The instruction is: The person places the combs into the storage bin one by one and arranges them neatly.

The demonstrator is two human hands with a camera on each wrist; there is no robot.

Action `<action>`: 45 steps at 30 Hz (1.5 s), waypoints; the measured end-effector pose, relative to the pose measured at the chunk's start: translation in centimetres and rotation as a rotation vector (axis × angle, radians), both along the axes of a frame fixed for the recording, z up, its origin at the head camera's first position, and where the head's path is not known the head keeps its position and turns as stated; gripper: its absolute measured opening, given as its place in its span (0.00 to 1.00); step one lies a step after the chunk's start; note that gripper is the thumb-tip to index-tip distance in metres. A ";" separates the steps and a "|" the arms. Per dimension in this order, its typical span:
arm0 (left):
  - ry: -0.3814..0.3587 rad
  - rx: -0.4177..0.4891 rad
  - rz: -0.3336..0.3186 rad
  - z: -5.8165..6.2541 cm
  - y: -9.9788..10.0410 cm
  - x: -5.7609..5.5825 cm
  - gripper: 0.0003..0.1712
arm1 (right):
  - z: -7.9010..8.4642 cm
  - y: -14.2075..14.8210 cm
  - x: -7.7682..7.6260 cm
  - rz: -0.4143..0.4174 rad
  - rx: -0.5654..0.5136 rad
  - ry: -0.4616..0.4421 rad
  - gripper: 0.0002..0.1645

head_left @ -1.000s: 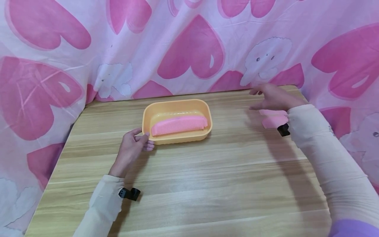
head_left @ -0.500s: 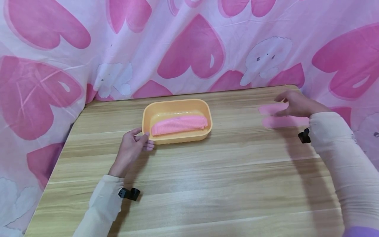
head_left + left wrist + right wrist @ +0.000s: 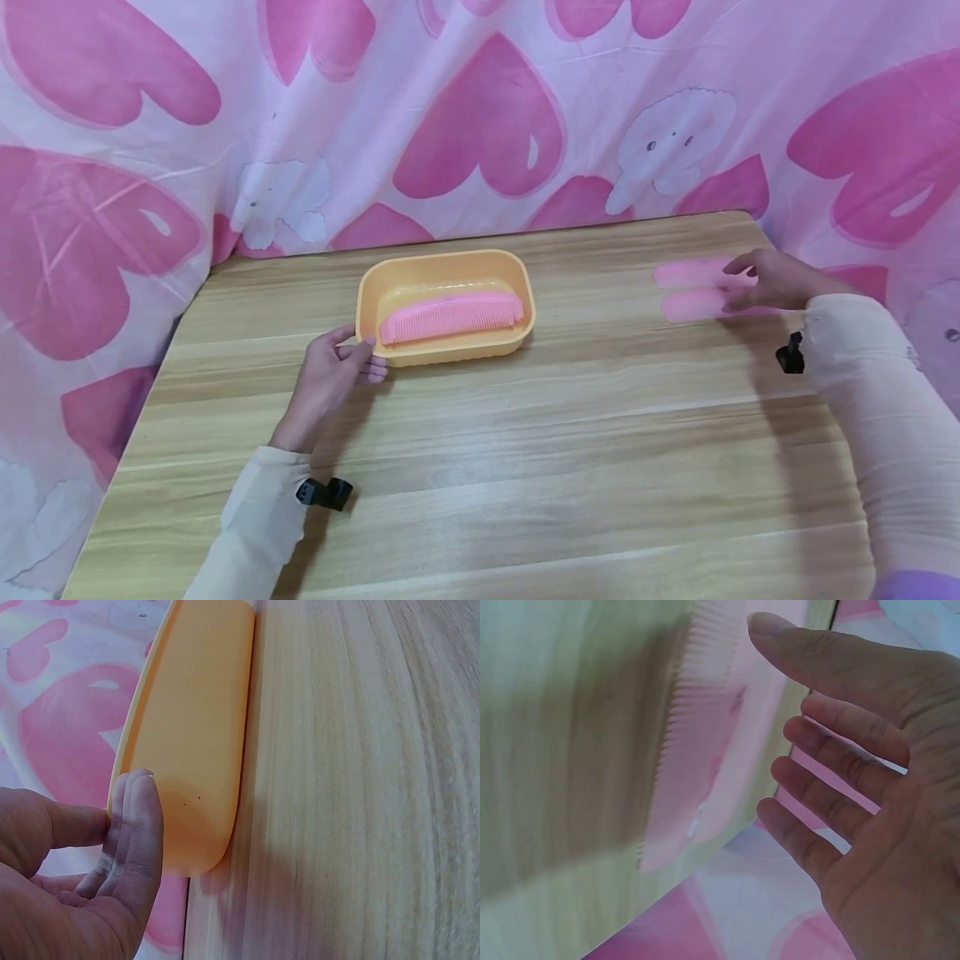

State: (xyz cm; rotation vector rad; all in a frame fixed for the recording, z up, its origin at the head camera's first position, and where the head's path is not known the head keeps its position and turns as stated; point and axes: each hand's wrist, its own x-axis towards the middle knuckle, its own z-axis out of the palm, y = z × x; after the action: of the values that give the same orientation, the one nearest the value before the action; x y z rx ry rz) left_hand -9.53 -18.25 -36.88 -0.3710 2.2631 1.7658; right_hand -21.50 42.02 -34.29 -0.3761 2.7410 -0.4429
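A shallow yellow-orange plastic basket [image 3: 450,356] stands on the table with a pink comb [image 3: 453,318] lying inside it. My left hand [image 3: 324,379] pinches the basket's near left corner; in the left wrist view the fingertips [image 3: 139,795] press against its outer wall. At the far right, my right hand [image 3: 776,279] hovers over two pink combs, a farther one [image 3: 686,273] and a nearer one [image 3: 690,306], lying side by side. The right wrist view shows fingers and thumb spread apart, beside a toothed comb [image 3: 690,750], holding nothing. The hand hides the combs' right parts.
The wood-grain table [image 3: 525,467] ends at a back edge against a pink heart-patterned curtain [image 3: 480,125], which also hangs along both sides. A small black device [image 3: 326,493] is on the left wrist and another [image 3: 791,354] on the right.
My right hand has moved right, then slightly nearer and lower over the two combs, uncovering more of their left ends. The left hand stays on the basket.
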 end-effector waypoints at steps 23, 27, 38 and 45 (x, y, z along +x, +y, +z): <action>0.001 -0.001 -0.006 -0.1 0.0 -0.2 0.32 | -2.6 2.2 0.6 -0.004 0.009 0.006 0.36; 0.000 0.012 -0.003 -0.1 -0.1 -0.2 0.32 | -2.7 2.4 0.6 0.023 0.004 -0.004 0.35; -0.010 -0.003 -0.001 -0.4 -0.2 -0.4 0.31 | -2.3 1.7 1.1 0.058 0.035 -0.028 0.33; -0.008 0.012 0.002 -0.1 -0.1 -0.1 0.31 | -2.6 1.4 1.3 0.081 0.042 -0.014 0.32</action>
State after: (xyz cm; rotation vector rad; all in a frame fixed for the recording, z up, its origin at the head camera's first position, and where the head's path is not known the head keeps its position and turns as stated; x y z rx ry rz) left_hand -9.65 -18.33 -37.02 -0.3774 2.2462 1.7754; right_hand -20.23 43.47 -36.90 -0.4688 2.7061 -0.3646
